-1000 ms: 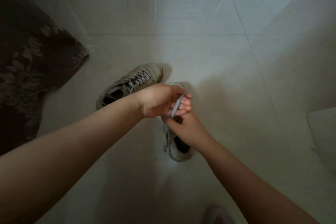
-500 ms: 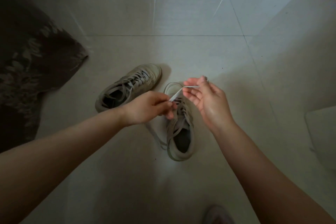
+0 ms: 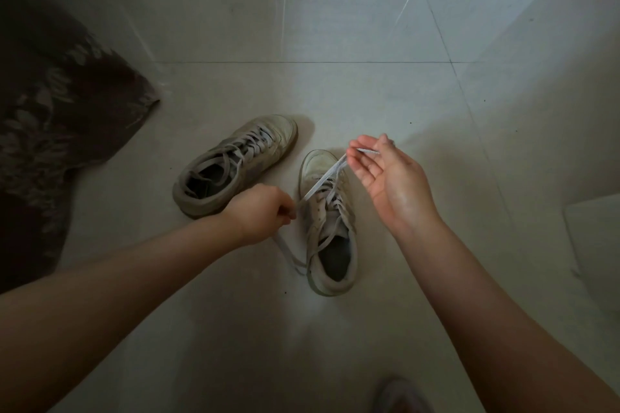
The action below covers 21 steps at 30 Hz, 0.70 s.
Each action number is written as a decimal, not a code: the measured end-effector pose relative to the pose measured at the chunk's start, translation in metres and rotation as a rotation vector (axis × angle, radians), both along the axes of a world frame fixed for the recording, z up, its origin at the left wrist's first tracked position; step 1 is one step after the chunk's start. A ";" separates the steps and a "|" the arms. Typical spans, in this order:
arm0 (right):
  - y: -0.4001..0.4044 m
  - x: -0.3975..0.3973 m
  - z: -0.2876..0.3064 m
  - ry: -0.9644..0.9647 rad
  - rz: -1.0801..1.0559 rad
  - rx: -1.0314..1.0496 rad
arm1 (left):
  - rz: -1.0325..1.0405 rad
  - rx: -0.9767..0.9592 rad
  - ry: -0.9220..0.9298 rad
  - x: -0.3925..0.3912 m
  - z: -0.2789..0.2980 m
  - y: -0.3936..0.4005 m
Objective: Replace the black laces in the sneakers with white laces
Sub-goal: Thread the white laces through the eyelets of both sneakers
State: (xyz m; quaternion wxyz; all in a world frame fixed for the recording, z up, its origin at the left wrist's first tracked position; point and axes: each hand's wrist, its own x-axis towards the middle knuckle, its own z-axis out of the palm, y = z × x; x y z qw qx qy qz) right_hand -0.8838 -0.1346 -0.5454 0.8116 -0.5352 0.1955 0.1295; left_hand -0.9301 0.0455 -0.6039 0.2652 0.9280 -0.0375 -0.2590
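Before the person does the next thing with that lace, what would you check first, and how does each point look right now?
1. Left hand has a grip on the lace: ok, fingers curled round it.
2. Right hand holds the lace's far end: ok, pinched at the fingertips, palm up.
3. Lace stretched straight between the hands, no knot: ok.
4. Near sneaker upright on the floor: ok.
5. Lace through the right eyelets: cannot tell, too dim.
6. Other sneaker out of the way: ok, beside it, laced.
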 end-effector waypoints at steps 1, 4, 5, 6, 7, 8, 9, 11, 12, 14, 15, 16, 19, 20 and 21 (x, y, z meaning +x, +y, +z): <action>0.000 0.002 0.000 -0.002 -0.008 0.000 | 0.016 -0.006 0.009 0.001 0.000 -0.001; 0.000 0.005 -0.002 -0.009 -0.014 -0.016 | 0.116 -0.062 0.013 0.002 -0.002 -0.003; 0.000 0.005 -0.003 -0.004 0.018 -0.054 | 0.209 -0.146 0.015 0.002 -0.002 -0.004; -0.001 0.004 -0.007 0.005 0.076 -0.141 | 0.339 -0.264 0.033 0.001 -0.002 -0.006; -0.003 0.002 -0.012 0.009 0.159 -0.287 | 0.490 -0.410 0.068 0.001 -0.001 -0.008; -0.005 -0.001 -0.018 0.002 0.250 -0.468 | 0.641 -0.559 0.118 0.001 -0.001 -0.010; -0.006 -0.005 -0.025 -0.025 0.321 -0.649 | 0.777 -0.686 0.177 0.001 0.000 -0.013; -0.009 -0.016 -0.037 -0.142 0.429 -0.908 | 0.967 -0.814 0.255 0.002 0.001 -0.019; -0.010 -0.022 -0.044 -0.220 0.478 -1.013 | 1.012 -0.819 0.257 0.003 0.003 -0.022; -0.011 -0.032 -0.055 -0.321 0.555 -1.210 | 1.042 -0.810 0.207 0.004 0.003 -0.029; -0.012 -0.034 -0.058 -0.348 0.587 -1.286 | 1.045 -0.815 0.184 0.005 0.002 -0.032; -0.012 -0.036 -0.060 -0.363 0.626 -1.341 | 1.038 -0.812 0.168 0.004 0.001 -0.035; -0.009 -0.037 -0.060 -0.363 0.713 -1.362 | 0.995 -0.772 0.138 0.001 -0.004 -0.043; -0.007 -0.037 -0.059 -0.350 0.719 -1.354 | 0.988 -0.758 0.127 -0.001 -0.007 -0.044; -0.005 -0.037 -0.061 -0.342 0.715 -1.336 | 0.979 -0.735 0.113 -0.002 -0.009 -0.045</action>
